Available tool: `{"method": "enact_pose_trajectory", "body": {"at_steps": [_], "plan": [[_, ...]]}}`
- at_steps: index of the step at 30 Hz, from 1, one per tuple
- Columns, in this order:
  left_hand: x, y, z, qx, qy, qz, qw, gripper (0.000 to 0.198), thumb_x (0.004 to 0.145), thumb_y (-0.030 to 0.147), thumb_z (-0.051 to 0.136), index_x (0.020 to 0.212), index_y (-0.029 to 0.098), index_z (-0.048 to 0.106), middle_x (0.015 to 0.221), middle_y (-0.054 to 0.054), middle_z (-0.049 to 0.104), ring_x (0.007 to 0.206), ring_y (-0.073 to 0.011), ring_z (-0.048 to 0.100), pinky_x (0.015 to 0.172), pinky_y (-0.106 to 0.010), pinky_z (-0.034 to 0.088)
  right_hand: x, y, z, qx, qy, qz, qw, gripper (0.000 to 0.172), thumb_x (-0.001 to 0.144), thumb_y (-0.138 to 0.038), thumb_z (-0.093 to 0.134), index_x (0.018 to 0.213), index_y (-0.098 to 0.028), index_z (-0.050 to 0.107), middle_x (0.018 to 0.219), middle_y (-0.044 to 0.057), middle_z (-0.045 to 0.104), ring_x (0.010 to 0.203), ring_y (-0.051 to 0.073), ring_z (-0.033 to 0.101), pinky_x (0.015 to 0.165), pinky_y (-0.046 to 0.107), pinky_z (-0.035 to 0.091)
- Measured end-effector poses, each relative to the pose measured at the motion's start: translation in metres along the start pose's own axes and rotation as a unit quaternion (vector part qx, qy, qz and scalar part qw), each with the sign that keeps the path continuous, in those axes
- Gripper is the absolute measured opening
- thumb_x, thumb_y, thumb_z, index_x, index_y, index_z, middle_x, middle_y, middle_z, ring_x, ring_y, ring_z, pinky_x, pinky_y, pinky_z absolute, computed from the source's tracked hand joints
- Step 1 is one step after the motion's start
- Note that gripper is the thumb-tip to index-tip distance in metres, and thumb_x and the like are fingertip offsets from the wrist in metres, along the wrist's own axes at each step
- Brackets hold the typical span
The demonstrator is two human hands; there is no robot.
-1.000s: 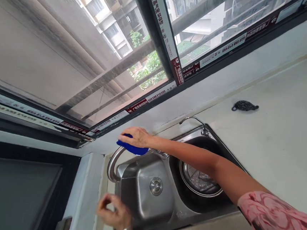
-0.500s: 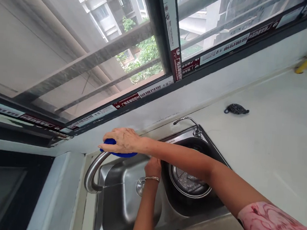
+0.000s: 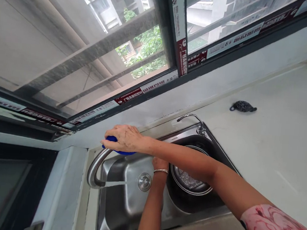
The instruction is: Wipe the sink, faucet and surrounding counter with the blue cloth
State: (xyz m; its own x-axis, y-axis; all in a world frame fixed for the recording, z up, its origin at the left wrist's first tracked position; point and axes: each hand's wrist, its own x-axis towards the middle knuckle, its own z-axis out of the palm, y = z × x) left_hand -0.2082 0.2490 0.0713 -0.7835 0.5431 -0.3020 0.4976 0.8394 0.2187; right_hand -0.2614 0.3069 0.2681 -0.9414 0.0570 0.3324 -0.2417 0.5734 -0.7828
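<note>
My right hand point(image 3: 124, 139) is closed over a smooth, deep-blue thing point(image 3: 125, 152), mostly covered by my palm and fingers, so its kind is unclear. This hand sits at the top of the curved metal faucet point(image 3: 93, 172), its fingers by the pipe's upper end. A stream of water point(image 3: 116, 183) runs from the spout into the left basin point(image 3: 115, 208) of the steel sink. Lower down, my left hand point(image 3: 160, 163), with a bracelet at the wrist, is curled over the sink near the divider. My right forearm partly hides it, and whatever it holds cannot be seen.
A round steel strainer point(image 3: 190, 184) with a clear bag-like thing sits in the right basin. Behind it stands a small thin tap point(image 3: 193, 117). A dark mesh bundle point(image 3: 242, 106) lies on the white counter point(image 3: 272, 139). The window frame point(image 3: 133, 95) rises behind the sink.
The water from the spout has grown from a thin thread to a thicker stream. My left hand has moved slightly right, uncovering the drain. The view has shifted a little.
</note>
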Motion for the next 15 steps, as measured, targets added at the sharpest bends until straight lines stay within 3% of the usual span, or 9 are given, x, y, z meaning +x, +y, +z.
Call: {"method": "enact_pose_trajectory", "body": {"at_steps": [4,7,9,10,11,12,13,15], "plan": [[-0.018,0.003,-0.014,-0.011,0.018,-0.019,1.0,0.029,0.096,0.015,0.051,0.091,0.012,0.079,0.092,-0.02,0.076,0.095,-0.0321,0.074,0.082,-0.043,0.054,-0.01,0.001,0.004,0.002,0.028,0.006,1.0,0.03,0.096,-0.052,0.059,0.111,-0.029,0.072,0.107,0.002,0.069,0.095,0.018,0.062,0.085,0.031,0.044],[-0.066,-0.015,-0.036,-0.043,0.076,-0.006,0.996,0.039,0.102,0.027,0.04,0.098,0.017,0.077,0.095,-0.016,0.077,0.095,-0.0256,0.073,0.081,-0.037,0.054,-0.019,0.007,0.003,0.012,0.044,-0.042,0.998,0.039,0.091,-0.054,0.067,0.117,-0.026,0.069,0.114,0.005,0.068,0.102,0.019,0.061,0.089,0.032,0.045],[-0.107,-0.029,-0.048,-0.06,0.137,-0.01,0.989,0.052,0.104,0.03,0.023,0.102,0.017,0.074,0.102,-0.017,0.075,0.099,-0.0233,0.071,0.088,-0.037,0.054,-0.021,0.013,0.002,0.024,0.04,-0.088,0.995,0.041,0.093,-0.052,0.066,0.123,-0.025,0.066,0.118,0.005,0.067,0.106,0.019,0.061,0.092,0.031,0.045],[-0.123,-0.034,-0.053,-0.067,0.187,-0.028,0.98,0.061,0.104,0.029,0.012,0.1,0.017,0.072,0.099,-0.017,0.074,0.096,-0.023,0.07,0.088,-0.038,0.054,-0.021,0.015,0.002,0.029,0.034,-0.102,0.994,0.039,0.095,-0.05,0.063,0.124,-0.025,0.064,0.118,0.005,0.066,0.107,0.018,0.06,0.092,0.031,0.045],[-0.134,-0.037,-0.057,-0.093,0.29,-0.054,0.951,0.065,0.103,0.03,0.007,0.092,0.019,0.07,0.091,-0.015,0.073,0.089,-0.0221,0.069,0.085,-0.038,0.054,-0.019,0.017,0.002,0.03,0.027,-0.107,0.993,0.036,0.098,-0.048,0.059,0.125,-0.025,0.064,0.118,0.005,0.066,0.108,0.017,0.06,0.093,0.03,0.045],[-0.137,-0.037,-0.06,-0.112,0.315,-0.045,0.941,0.059,0.104,0.034,0.013,0.09,0.021,0.068,0.09,-0.013,0.072,0.087,-0.0214,0.069,0.083,-0.037,0.053,-0.017,0.018,0.003,0.028,0.02,-0.103,0.994,0.033,0.1,-0.046,0.056,0.125,-0.026,0.063,0.118,0.004,0.066,0.108,0.017,0.06,0.093,0.03,0.044],[-0.133,-0.033,-0.061,-0.114,0.294,-0.034,0.948,0.05,0.104,0.04,0.023,0.089,0.021,0.068,0.088,-0.011,0.072,0.083,-0.0208,0.068,0.079,-0.035,0.052,-0.015,0.019,0.003,0.022,0.013,-0.092,0.995,0.032,0.102,-0.045,0.054,0.125,-0.026,0.064,0.117,0.003,0.066,0.107,0.016,0.06,0.093,0.03,0.044],[-0.105,-0.019,-0.059,-0.072,0.194,-0.037,0.978,0.036,0.099,0.049,0.047,0.097,0.02,0.068,0.088,-0.009,0.073,0.08,-0.0218,0.068,0.072,-0.034,0.05,-0.011,0.019,0.003,0.008,0.005,-0.065,0.998,0.031,0.101,-0.046,0.055,0.122,-0.027,0.065,0.114,0.002,0.065,0.103,0.016,0.061,0.092,0.03,0.044]]}}
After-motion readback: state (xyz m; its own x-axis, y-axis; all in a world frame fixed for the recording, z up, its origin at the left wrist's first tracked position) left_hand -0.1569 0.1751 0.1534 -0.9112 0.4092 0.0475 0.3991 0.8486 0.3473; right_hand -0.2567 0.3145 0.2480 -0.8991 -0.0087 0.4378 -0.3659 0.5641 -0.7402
